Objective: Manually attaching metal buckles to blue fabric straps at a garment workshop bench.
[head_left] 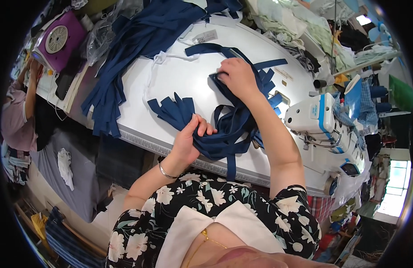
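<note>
My left hand (191, 137) is closed round a bunch of navy blue fabric strips (177, 109), whose cut ends fan out toward the upper left. From it the strips run right in loops over the white table. Farther off, my right hand (237, 77) has its fingers curled on a folded strip of the same navy fabric (222, 87); its fingertips are partly hidden. More strip ends (266, 82) spread out beyond my right wrist. One strip (231, 167) hangs over the table's near edge.
A large heap of navy strips (148, 33) drapes over the table's left side. To the right stands a white sewing machine (311, 114). A ruler (148, 143) runs along the near edge. A purple fan-like device (59, 40) stands far left, near another person's arm (31, 87).
</note>
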Demonstrator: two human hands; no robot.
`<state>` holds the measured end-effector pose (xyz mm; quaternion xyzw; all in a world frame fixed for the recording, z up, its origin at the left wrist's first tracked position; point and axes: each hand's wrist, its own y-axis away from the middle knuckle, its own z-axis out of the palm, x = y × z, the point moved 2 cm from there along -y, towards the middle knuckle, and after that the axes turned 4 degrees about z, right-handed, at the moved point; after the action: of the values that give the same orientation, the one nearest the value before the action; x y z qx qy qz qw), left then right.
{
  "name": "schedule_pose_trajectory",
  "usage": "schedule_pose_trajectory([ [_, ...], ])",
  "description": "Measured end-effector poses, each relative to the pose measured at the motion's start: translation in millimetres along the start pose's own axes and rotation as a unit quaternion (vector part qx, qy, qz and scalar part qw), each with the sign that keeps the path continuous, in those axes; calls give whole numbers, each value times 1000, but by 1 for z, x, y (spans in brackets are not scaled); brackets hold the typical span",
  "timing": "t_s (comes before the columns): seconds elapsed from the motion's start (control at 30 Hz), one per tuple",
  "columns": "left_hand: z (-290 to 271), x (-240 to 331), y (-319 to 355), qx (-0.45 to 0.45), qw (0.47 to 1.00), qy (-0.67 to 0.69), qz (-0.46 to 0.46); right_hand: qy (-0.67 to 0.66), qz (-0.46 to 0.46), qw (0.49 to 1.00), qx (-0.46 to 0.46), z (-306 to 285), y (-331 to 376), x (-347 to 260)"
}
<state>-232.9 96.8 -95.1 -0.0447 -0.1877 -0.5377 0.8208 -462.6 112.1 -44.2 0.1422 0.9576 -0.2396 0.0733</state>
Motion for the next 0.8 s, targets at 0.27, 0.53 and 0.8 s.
schedule_pose_trajectory([
  [0.27, -4, 2, 4, -18, 1000, -3, 8, -253, 246, 936, 14, -46, -31, -16],
  [0.53, -5, 2, 5, -14, 1000, 4, 0, -329, 286, 898, -65, -53, -12, -26],
  [0.8, -4, 2, 0, -8, 1000, 13, -7, -511, 368, 766, -128, -53, -4, -17],
])
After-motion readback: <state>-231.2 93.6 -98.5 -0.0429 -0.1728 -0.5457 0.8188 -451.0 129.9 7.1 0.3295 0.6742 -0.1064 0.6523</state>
